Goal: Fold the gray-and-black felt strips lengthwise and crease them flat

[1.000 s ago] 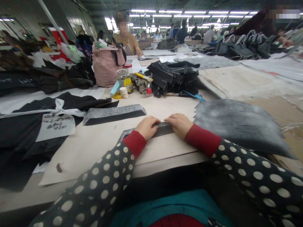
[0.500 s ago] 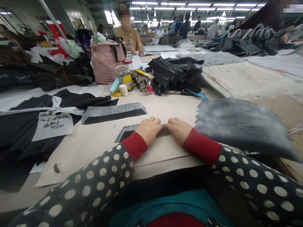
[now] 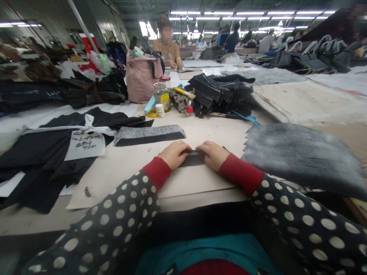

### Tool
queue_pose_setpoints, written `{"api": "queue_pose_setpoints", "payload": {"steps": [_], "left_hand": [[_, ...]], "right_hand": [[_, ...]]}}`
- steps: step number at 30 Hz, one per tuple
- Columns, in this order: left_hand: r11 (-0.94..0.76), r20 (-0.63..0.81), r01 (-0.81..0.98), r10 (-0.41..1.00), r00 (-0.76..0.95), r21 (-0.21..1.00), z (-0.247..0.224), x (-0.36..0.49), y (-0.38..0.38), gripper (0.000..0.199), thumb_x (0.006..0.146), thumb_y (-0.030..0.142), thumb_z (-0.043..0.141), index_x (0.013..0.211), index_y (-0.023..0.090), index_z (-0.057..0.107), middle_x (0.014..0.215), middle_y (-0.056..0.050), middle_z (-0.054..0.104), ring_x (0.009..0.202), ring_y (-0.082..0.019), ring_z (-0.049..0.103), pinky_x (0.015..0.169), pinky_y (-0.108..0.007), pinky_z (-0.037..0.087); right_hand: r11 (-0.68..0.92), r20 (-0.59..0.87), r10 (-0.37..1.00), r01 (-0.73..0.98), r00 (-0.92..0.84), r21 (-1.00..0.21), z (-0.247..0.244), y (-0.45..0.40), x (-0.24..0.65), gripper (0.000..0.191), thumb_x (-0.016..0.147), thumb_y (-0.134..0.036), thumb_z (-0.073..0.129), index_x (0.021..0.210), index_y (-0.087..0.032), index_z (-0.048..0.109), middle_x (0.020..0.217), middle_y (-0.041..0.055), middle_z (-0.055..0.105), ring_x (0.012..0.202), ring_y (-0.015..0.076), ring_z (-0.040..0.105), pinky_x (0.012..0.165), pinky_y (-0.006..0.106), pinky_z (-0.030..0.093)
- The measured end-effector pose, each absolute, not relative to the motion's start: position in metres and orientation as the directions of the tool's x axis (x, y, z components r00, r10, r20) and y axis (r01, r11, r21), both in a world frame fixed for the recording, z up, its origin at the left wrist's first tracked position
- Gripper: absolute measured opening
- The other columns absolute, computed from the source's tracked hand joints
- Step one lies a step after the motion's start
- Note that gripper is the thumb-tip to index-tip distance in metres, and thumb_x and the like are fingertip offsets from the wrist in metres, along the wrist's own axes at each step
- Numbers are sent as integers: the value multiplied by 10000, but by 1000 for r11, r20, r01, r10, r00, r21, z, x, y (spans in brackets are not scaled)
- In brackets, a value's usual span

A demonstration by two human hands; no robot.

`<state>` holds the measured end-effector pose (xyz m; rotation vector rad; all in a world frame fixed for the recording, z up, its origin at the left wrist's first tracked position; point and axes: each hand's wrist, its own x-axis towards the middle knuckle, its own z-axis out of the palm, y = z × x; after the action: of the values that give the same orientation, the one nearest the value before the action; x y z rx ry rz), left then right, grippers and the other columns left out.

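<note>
A dark strip of material, leather-like, lies flat on the pale board in front of me. My left hand rests at its left part, thumb and fingers closed on the far edge. From the other side my right hand pinches the same edge, with its fingertips close to those of the left. Both hands cover much of the strip, and only its middle and a bit of its right end show. Just beyond lies a stack of similar strips, grey fuzzy on one side and black along the front.
Black pieces tied with white ribbon lie left, bearing a handwritten tag. Fanned grey pieces lie right. Behind stand a glass jar, a brush, black piled pieces and a pink bag. A person works opposite.
The view has swung left, so the scene sits further right. Over the board, both hands have shifted left along the strip; its left end is now mostly covered and more of its middle shows.
</note>
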<state>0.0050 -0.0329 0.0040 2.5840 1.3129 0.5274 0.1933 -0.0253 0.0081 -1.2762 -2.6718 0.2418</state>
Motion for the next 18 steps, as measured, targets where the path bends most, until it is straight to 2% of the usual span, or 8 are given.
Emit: {"api": "queue_pose_setpoints", "payload": {"steps": [3, 7, 9, 11, 15, 18], "left_hand": [[-615, 220, 737, 788, 574, 280, 5, 7, -36, 189, 749, 122, 443, 876, 163, 576, 897, -37, 566, 877, -151, 495, 830, -283, 395], [-640, 194, 747, 767, 611, 178, 6, 9, -41, 226, 790, 125, 379, 882, 167, 581, 903, -47, 554, 863, -159, 480, 804, -291, 401], [-646, 190, 747, 762, 619, 159, 6, 8, -42, 242, 795, 119, 367, 895, 169, 582, 911, -50, 548, 861, -161, 475, 797, -295, 402], [-658, 182, 728, 753, 632, 194, 6, 3, -40, 248, 794, 118, 374, 916, 173, 583, 920, -49, 550, 867, -158, 480, 804, -294, 400], [-636, 179, 693, 767, 616, 340, 4, -16, -34, 246, 755, 116, 445, 962, 157, 571, 924, -47, 571, 892, -152, 498, 831, -287, 394], [-571, 200, 712, 817, 540, 409, 3, -29, -34, 238, 724, 119, 482, 943, 136, 574, 899, -49, 579, 871, -154, 510, 815, -289, 405]], "right_hand": [[648, 75, 759, 740, -647, -177, 9, -28, 185, 373, 687, -14, 399, 987, -143, 580, 940, 73, 533, 901, 159, 468, 819, 247, 347], [683, 35, 730, 731, -683, 9, 13, -39, 175, 274, 770, -68, 361, 894, -119, 600, 872, 107, 535, 843, 201, 465, 764, 297, 363], [661, 19, 748, 748, -663, 65, 16, -44, 169, 249, 797, -116, 361, 855, -107, 603, 856, 122, 534, 840, 214, 465, 745, 307, 366], [623, 22, 779, 778, -626, 80, 18, -46, 164, 244, 818, -187, 373, 845, -107, 602, 841, 124, 536, 843, 218, 467, 731, 305, 370], [581, 84, 807, 811, -585, 64, 16, -46, 164, 270, 828, -282, 392, 862, -109, 596, 853, 118, 538, 858, 217, 466, 744, 303, 366], [586, 109, 806, 810, -581, -20, 11, -41, 167, 252, 811, -262, 415, 900, -109, 595, 894, 115, 535, 876, 210, 461, 794, 307, 350]]}}
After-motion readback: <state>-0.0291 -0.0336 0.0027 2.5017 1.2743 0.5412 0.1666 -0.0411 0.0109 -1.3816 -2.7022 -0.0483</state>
